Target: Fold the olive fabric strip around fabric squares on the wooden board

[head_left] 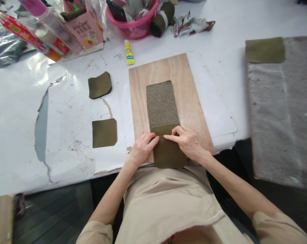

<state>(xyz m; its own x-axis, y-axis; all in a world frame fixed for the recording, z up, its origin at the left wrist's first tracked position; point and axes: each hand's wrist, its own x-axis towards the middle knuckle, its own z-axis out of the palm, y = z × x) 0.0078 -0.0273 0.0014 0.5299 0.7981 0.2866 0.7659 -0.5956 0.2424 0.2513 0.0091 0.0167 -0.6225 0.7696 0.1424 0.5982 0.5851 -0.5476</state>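
Note:
An olive fabric piece lies joined to or against a speckled grey-green textured panel, with a fold line across them. My left hand pinches the left end of this line, thumb and fingers together on the cloth. At its right part, my right hand holds the cloth, index finger and thumb close together along the line and the other fingers curled. The lower end of the fabric hangs over the near edge of a wooden board. To the left lie a single olive fabric square and a small stack of olive squares.
A yellow glue tube lies beyond the board. Behind it stand a pink basket, a rolled olive cloth and several bottles. At right, a grey padded slab carries an olive cloth. The white paper is torn.

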